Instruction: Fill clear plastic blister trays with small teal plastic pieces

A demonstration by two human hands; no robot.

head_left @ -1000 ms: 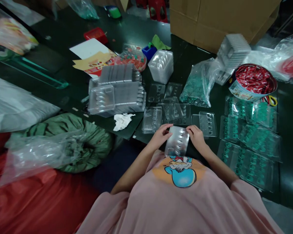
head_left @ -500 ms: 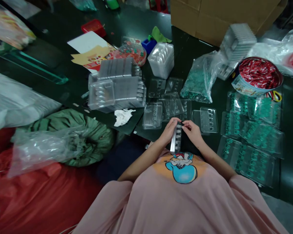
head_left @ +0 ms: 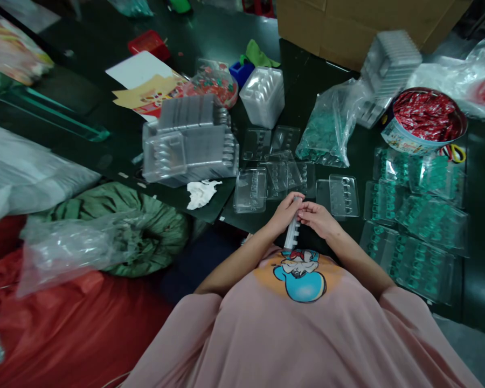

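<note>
Head view: what is held, and where?

A tray [head_left: 292, 236] is held at the table's near edge, tilted and turned edge-on, its lower end close to the shirt [head_left: 283, 339]. Whether 1 tray or several nested ones are held cannot be told.

How are the 2 hands set?

The left hand [head_left: 286, 212] is mostly closed, with its fingers wrapped about the upper end. The right hand [head_left: 318, 220] is half curled, with its fingertips set at that same end, just beside the left fingers; whether anything is gripped by it cannot be told.

What is seen on the table [head_left: 482, 194]?

Just beyond the hands, clear trays [head_left: 250, 189] are spread, some overlapped. To their left, a tissue [head_left: 202, 193] is seen near the big stack [head_left: 196, 143].

And on the right?

Green-filled trays [head_left: 418, 264] are laid out in 3 rough rows. Beyond them a tin [head_left: 410, 143] is filled with red packets [head_left: 426, 116], and scissors [head_left: 457, 154] are half hidden beside it. A bag [head_left: 325, 129] of green pieces is placed farther left.
</note>
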